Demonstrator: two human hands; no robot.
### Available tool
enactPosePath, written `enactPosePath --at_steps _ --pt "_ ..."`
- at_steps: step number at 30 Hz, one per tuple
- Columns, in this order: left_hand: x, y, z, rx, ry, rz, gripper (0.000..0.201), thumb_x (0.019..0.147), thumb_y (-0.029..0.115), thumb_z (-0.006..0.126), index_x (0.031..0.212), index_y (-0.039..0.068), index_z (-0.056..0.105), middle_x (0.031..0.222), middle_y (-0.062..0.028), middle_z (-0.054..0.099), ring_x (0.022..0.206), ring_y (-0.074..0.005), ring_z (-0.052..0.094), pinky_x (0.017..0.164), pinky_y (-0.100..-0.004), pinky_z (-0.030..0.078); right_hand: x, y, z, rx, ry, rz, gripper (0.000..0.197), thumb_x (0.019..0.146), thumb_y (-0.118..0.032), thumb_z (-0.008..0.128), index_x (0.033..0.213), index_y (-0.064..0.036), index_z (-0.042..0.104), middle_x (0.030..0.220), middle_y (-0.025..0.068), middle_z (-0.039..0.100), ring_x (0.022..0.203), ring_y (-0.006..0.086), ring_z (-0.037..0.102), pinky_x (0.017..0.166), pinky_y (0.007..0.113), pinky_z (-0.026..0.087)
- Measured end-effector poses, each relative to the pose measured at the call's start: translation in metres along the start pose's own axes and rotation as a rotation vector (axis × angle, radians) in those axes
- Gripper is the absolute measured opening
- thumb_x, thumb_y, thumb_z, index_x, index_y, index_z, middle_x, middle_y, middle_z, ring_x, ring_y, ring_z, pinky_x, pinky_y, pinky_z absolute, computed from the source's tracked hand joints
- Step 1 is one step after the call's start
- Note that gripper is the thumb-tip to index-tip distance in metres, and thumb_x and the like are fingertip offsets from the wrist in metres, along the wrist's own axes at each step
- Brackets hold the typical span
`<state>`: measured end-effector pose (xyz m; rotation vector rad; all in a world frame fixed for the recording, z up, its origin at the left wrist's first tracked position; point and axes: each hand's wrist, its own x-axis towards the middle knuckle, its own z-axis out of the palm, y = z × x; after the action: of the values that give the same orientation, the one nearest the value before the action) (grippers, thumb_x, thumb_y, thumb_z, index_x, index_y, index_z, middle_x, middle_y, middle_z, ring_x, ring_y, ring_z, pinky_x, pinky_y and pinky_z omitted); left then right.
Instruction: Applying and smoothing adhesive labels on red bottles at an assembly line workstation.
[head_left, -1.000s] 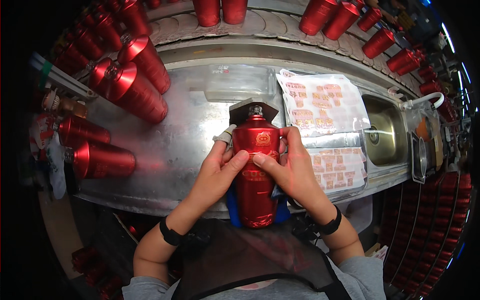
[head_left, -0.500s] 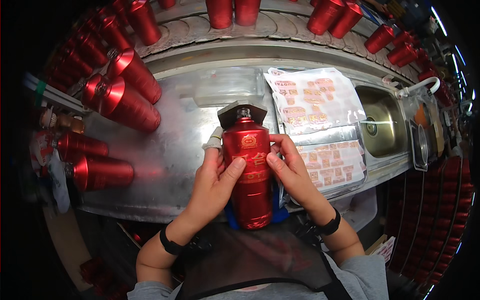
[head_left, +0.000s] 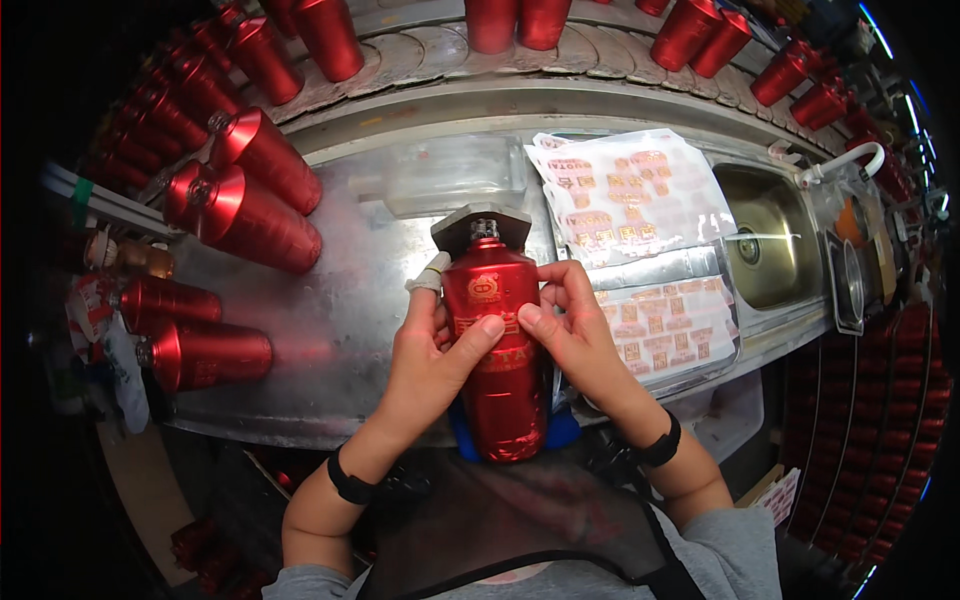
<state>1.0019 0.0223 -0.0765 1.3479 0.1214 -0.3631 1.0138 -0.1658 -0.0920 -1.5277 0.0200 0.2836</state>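
Observation:
A glossy red bottle (head_left: 505, 410) with gold lettering and a gold emblem leans toward me at the near edge of the metal worktop. Its bare neck rests at a dark angled metal support (head_left: 483, 222), and a bit of blue padding (head_left: 563, 430) shows beside its base. My left hand (head_left: 425, 365) is closed on the left side, thumb pressed on the front lettering, a white cover on one fingertip. From the right, my right hand (head_left: 575, 335) grips the bottle, its thumb on the lettering close to the other. The thumbs hide part of the lettering.
Printed transfer sheets (head_left: 640, 190) in red and gold lie right of the bottle, beside a steel sink (head_left: 765, 240) with a white tap (head_left: 850, 160). Several red bottles (head_left: 265, 225) stand or lie at left. A conveyor (head_left: 410, 60) carrying more bottles curves along the back.
My thumbs have slid inward across the front of the bottle and now lie closer together over the lettering. The bottles on the conveyor have moved to the right.

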Motion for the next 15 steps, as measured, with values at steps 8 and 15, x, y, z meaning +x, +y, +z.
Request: enactPosePath --at_steps 8,15 --pt "-0.016 -0.004 -0.010 -0.115 -0.115 -0.109 0.091 0.089 0.016 0.072 0.156 0.007 0.011 0.138 -0.0161 0.050 0.125 -0.0201 0.052 0.107 -0.0351 0.039 -0.021 -0.004 -0.008 0.077 -0.109 0.132 0.055 0.093 -0.022 0.068 0.136 -0.0024 0.040 0.088 -0.0018 0.045 0.066 -0.0002 0.043 0.058 0.016 0.036" --pt "-0.017 -0.001 -0.014 -0.084 -0.151 -0.117 0.092 0.086 0.016 0.076 0.154 0.006 0.014 0.138 -0.0158 0.049 0.127 -0.0215 0.051 0.108 -0.0362 0.040 -0.021 -0.006 -0.008 0.084 -0.160 0.141 0.065 0.087 -0.018 0.076 0.137 -0.0023 0.037 0.089 -0.0021 0.044 0.063 -0.0009 0.041 0.054 0.015 0.034"
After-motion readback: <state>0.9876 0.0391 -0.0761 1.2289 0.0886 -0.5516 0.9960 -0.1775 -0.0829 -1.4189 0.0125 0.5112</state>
